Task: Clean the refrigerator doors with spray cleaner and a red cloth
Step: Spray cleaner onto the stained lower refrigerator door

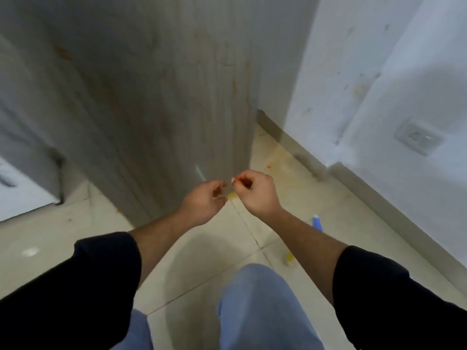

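Note:
The grey refrigerator door (156,102) rises in front of me, streaked with brown and orange stains. Both hands hover close together at its lower right corner. My left hand (204,203) has loosely curled fingers and holds nothing. My right hand (255,193) is curled, with thumb and forefinger pinching a tiny red-orange bit (240,176); the blur hides what it is. A bottle with a blue top (317,222) and a yellow part (290,257) lies on the floor, mostly hidden behind my right forearm. No red cloth is in view.
A white wall (379,84) with a socket (418,138) and a skirting board stands at the right. The beige tiled floor (207,248) has orange and yellow spots near the fridge corner. A white appliance (17,188) sits at the left. My jeans fill the bottom.

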